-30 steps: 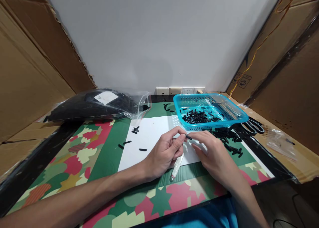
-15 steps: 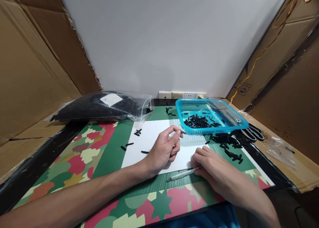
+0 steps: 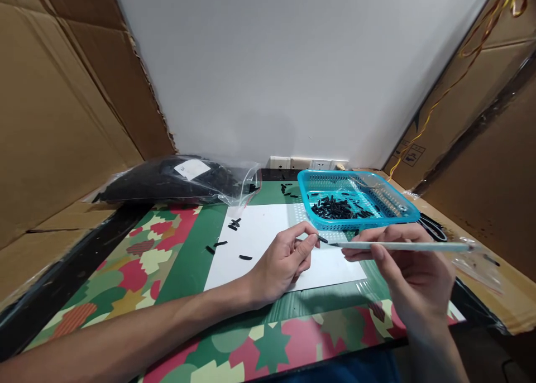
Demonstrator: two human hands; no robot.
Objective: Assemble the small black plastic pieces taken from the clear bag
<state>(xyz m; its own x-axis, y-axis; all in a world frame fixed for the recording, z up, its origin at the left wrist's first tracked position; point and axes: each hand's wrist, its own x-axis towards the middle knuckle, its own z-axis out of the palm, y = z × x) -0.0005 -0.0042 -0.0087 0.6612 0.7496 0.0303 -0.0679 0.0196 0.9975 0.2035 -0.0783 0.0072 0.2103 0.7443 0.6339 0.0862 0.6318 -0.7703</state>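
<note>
The left hand [image 3: 288,260] pinches a small black piece [image 3: 322,239]. The right hand [image 3: 402,266] grips a thin white stick [image 3: 402,246], tip near the piece. Many pieces already lie in the blue basket [image 3: 402,220]; a few wait on the white paper [image 3: 268,232].

A plain grey wall [image 3: 293,65] rises beyond the hands, cardboard panels [image 3: 54,104] flanking both sides, wall sockets [image 3: 305,163] at its base.
</note>
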